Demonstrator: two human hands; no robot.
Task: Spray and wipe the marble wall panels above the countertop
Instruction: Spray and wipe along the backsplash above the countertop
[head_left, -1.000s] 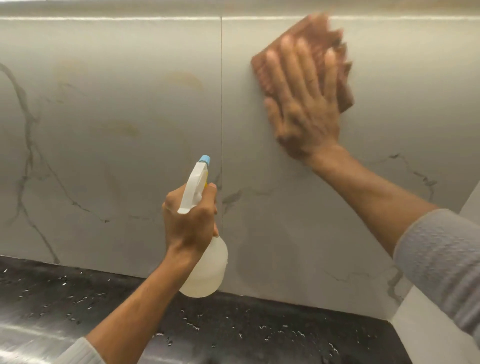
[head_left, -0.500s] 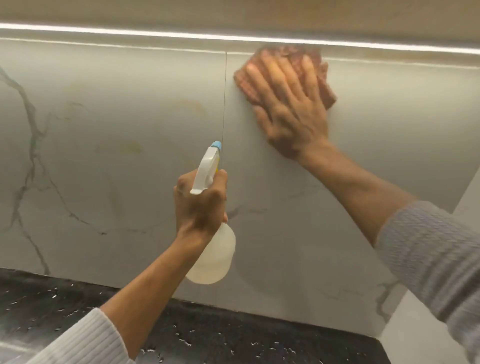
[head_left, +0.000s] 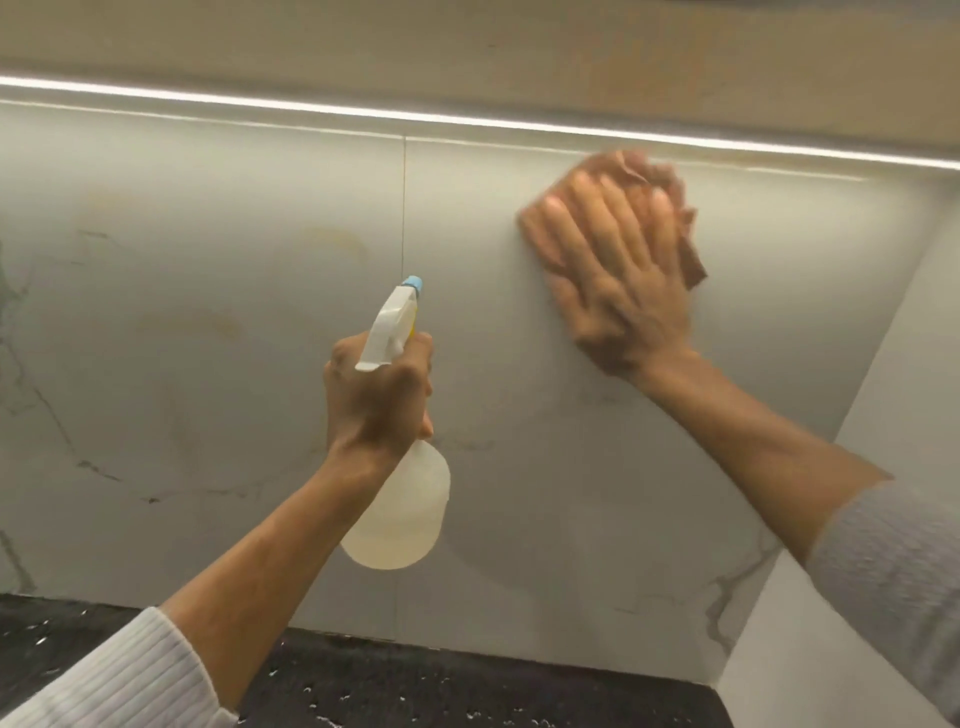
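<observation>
My right hand (head_left: 621, 275) lies flat, fingers spread, on a brown cloth (head_left: 688, 244) and presses it against the upper part of the right marble wall panel (head_left: 545, 467); the hand is motion-blurred. My left hand (head_left: 376, 400) grips the neck of a white spray bottle (head_left: 402, 514) with a blue nozzle tip, held upright in front of the seam between the two panels. The left marble wall panel (head_left: 182, 364) shows grey veins and faint yellowish marks.
A dark speckled countertop (head_left: 415, 686) with water drops runs along the bottom. A bright light strip (head_left: 363, 111) sits under the cabinet above the panels. A white side wall (head_left: 893, 364) closes the corner on the right.
My right hand and the cloth slid from near the panel seam to the right along the top of the right panel. The spray bottle stayed roughly in place.
</observation>
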